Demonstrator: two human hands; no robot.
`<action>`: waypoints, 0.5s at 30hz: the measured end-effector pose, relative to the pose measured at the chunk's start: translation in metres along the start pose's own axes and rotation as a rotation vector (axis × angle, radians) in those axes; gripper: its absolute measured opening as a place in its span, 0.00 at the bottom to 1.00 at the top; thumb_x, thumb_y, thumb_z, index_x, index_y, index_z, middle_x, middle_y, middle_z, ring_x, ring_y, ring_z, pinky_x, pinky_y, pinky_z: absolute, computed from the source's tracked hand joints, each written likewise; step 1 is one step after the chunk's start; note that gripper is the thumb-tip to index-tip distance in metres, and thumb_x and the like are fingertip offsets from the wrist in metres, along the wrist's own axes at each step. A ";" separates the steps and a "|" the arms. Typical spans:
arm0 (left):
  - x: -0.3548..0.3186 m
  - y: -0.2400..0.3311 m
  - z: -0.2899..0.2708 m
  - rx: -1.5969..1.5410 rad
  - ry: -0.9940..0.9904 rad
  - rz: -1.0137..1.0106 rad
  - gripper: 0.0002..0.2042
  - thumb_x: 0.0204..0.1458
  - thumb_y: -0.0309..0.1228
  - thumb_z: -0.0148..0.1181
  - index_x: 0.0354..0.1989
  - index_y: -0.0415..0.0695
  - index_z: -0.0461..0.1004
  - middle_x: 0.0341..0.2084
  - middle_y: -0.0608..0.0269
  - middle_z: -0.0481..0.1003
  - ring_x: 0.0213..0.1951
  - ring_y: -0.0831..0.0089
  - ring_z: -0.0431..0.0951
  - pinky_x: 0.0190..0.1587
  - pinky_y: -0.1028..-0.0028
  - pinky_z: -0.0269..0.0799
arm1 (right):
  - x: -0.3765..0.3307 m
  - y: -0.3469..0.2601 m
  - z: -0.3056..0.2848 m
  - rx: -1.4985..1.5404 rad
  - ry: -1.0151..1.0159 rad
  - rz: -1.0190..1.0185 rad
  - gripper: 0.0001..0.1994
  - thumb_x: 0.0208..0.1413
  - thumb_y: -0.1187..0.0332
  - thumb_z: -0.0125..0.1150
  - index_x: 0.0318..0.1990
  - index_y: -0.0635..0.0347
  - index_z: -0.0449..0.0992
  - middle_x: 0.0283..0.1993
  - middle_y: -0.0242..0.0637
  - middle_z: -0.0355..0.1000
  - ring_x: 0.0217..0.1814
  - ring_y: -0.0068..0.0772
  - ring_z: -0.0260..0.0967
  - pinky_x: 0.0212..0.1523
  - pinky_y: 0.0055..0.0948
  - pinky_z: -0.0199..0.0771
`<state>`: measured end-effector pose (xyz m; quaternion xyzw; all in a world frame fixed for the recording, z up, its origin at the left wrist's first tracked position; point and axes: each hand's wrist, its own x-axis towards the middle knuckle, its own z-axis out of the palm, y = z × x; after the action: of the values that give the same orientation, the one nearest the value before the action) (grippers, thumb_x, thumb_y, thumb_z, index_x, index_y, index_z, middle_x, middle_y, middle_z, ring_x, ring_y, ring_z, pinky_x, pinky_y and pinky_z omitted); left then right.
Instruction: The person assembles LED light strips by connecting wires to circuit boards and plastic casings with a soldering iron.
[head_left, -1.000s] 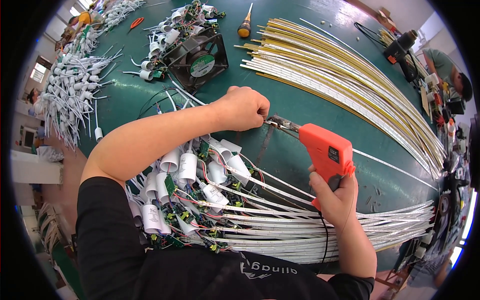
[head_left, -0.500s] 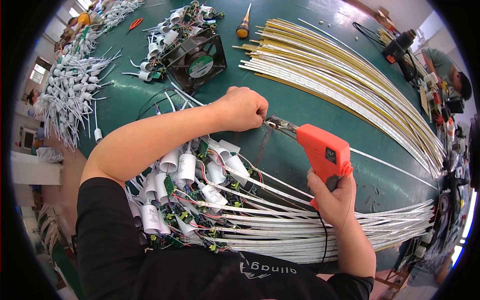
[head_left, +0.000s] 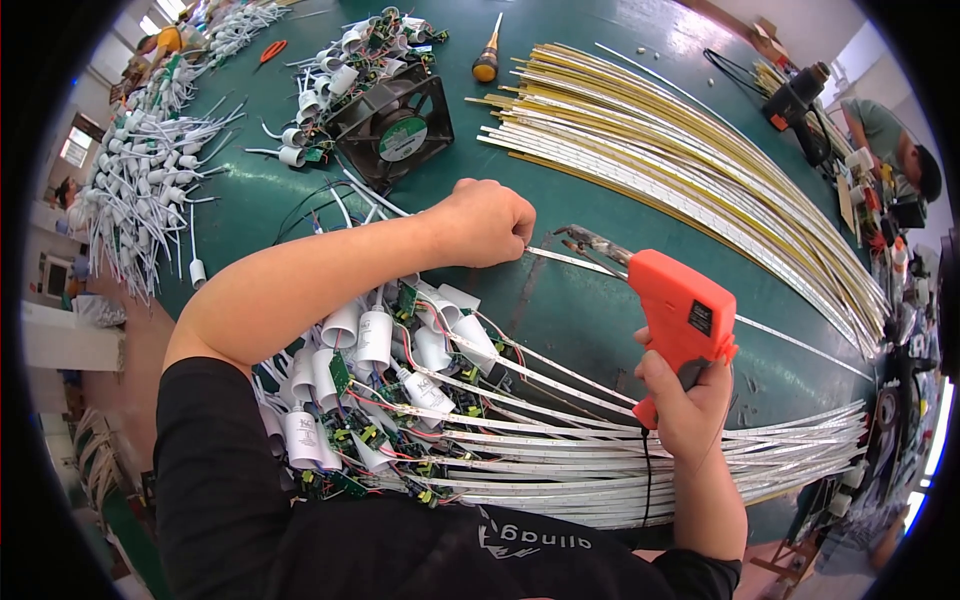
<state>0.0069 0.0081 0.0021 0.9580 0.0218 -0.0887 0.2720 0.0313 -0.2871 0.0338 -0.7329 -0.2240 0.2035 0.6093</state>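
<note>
My left hand is closed in a pinch at the near-left end of a thin white LED strip, which runs off to the right across the table. What else lies between those fingertips is hidden. My right hand is wrapped round the handle of a red soldering gun. Its dark metal tip points left, a little above the strip and apart from my left fingers. Under my left forearm lies a pile of white lamp caps with green circuit boards, several wired to LED strips.
A black fan stands beyond my left forearm. Further off are a screwdriver, orange-handled scissors, a bundle of yellow-and-white strips and a heat gun. White wired caps are heaped left. A person works at right.
The soldering gun has moved right, drawing its tip away from my left fingertips and exposing the strip there. My left hand stays in place. The fan appears turned slightly.
</note>
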 end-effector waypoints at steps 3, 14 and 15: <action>-0.001 0.002 -0.002 0.007 -0.005 -0.016 0.04 0.42 0.28 0.56 0.23 0.48 0.77 0.22 0.63 0.77 0.32 0.61 0.77 0.47 0.64 0.63 | -0.002 0.003 -0.008 -0.007 -0.014 -0.062 0.22 0.51 0.75 0.58 0.55 0.66 0.64 0.46 0.44 0.72 0.35 0.23 0.70 0.35 0.22 0.73; -0.003 0.008 -0.006 -0.011 -0.012 -0.017 0.07 0.40 0.25 0.55 0.27 0.40 0.78 0.23 0.54 0.77 0.30 0.58 0.77 0.37 0.67 0.73 | -0.007 -0.007 -0.012 0.136 0.056 -0.017 0.19 0.49 0.75 0.59 0.51 0.68 0.68 0.46 0.41 0.74 0.47 0.26 0.70 0.50 0.29 0.68; -0.002 0.007 -0.005 0.004 0.004 0.013 0.07 0.39 0.25 0.55 0.27 0.39 0.78 0.23 0.54 0.76 0.29 0.59 0.77 0.36 0.67 0.73 | -0.008 -0.005 -0.014 0.139 0.061 -0.021 0.19 0.49 0.75 0.59 0.51 0.68 0.68 0.46 0.41 0.74 0.47 0.26 0.70 0.50 0.29 0.68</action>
<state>0.0064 0.0049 0.0101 0.9588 0.0158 -0.0851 0.2704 0.0327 -0.3017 0.0416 -0.6924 -0.1982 0.1897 0.6673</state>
